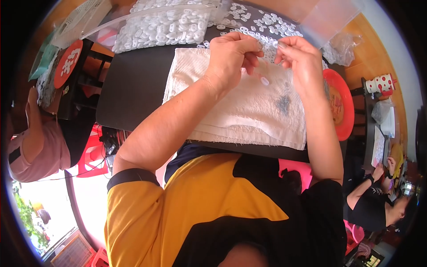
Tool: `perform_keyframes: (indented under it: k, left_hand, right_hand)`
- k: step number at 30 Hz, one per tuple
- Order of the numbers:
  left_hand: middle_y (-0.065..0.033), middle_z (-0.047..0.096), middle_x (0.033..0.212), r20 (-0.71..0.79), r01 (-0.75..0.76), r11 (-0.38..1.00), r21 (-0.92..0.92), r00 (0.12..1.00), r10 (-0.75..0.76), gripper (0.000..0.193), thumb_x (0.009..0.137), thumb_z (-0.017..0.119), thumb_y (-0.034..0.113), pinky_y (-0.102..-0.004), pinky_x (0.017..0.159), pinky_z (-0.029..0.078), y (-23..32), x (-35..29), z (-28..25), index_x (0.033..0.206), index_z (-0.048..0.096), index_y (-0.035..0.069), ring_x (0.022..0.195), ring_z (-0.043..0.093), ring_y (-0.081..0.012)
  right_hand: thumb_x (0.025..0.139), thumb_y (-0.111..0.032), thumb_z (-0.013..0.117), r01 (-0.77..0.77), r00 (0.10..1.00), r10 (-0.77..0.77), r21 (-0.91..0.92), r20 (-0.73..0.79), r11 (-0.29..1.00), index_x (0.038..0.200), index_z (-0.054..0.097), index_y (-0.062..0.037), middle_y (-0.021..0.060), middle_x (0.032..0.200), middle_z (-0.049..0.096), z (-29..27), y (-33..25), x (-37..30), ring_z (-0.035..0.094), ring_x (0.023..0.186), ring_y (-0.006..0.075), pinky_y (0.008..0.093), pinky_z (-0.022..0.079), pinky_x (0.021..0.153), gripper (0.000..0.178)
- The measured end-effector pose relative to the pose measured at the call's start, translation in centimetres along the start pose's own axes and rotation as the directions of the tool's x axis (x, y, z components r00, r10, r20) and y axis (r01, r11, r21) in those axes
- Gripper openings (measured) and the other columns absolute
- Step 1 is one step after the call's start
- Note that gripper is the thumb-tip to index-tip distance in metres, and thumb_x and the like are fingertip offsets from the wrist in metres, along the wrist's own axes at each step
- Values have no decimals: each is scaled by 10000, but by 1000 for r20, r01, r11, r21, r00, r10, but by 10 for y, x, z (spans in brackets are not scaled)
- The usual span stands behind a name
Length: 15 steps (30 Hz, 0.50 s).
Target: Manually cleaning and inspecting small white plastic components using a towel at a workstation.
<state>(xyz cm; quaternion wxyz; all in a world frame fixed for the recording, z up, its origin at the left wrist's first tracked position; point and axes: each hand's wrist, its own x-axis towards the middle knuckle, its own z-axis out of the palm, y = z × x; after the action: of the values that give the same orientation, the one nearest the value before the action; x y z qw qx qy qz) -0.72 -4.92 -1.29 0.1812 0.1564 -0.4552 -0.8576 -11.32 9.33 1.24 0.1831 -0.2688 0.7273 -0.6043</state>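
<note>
Though both hands (231, 53) (302, 60) curl nearly closed above the towel (249, 113), their hold — if any — is indiscernible.

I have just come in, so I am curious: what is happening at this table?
A person holds the left hand and right hand close together over a cream towel, seemingly pinching; anything held is too fine to tell. A small white piece shows below them. Many more white pieces lie beyond the towel.
</note>
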Motion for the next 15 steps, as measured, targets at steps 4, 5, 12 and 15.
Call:
perform_keyframes:
  k: [4,5,12,15]
  left_hand:
    - [-156,657,746,64,-11,998,54,998,8,85,816,634,25,-272,403,428,-5,-7,7,857,612,-47,492,576,-163]
    - [-156,657,746,69,-7,998,57,998,3,85,816,634,25,-272,403,428,-6,-8,8,857,612,-47,492,576,-163]
    - [-154,670,747,69,-15,998,65,998,10,81,811,649,33,-260,409,432,-8,-11,12,836,601,-27,498,587,-160]
    - [-146,669,742,68,5,999,41,998,-8,76,806,647,30,-259,413,432,-8,-14,12,834,602,-25,501,588,-163]
  right_hand:
    - [889,-70,585,-41,998,56,302,-40,952,1004,603,41,100,835,648,1,-1,-25,617,734,180,252,434,639,161]
    - [889,-70,585,-41,997,58,305,-47,952,1004,603,41,100,835,648,1,0,-26,617,734,180,252,434,639,161]
    - [871,-62,621,-39,998,55,452,-23,891,961,627,25,82,824,655,10,4,-29,627,710,161,240,439,632,126]
    - [874,-78,623,-34,999,41,428,-6,903,959,632,13,70,827,657,12,5,-31,634,722,152,236,436,635,124]
